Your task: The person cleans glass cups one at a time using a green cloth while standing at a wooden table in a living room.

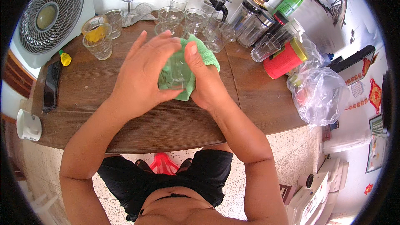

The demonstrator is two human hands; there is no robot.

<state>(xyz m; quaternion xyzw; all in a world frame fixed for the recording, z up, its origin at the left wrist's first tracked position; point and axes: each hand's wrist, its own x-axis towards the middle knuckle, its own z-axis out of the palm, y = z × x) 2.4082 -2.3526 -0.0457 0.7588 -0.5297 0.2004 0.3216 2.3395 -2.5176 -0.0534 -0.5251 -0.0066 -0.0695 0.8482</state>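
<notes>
Over the middle of the table, a clear drinking glass (178, 73) lies tilted between my hands, against a green terry cloth (204, 53). My left hand (145, 72) curves around the glass from the left, its fingers at the upper side and its thumb near the lower end. From the right, my right hand (204, 79) grips the cloth wrapped about the glass, thumb raised along the near side. The palms and part of the glass are hidden. Just beyond my hands stand several clear glass cups (170, 15) in a cluster.
On the left are a box fan (50, 18), a glass tumbler (99, 43), a small yellow bottle (65, 58), a black smartphone (51, 87) and a white mug (29, 125) at the edge. Rightward stand glass bottles (251, 28), a red canister (284, 59) and plastic bags (318, 95).
</notes>
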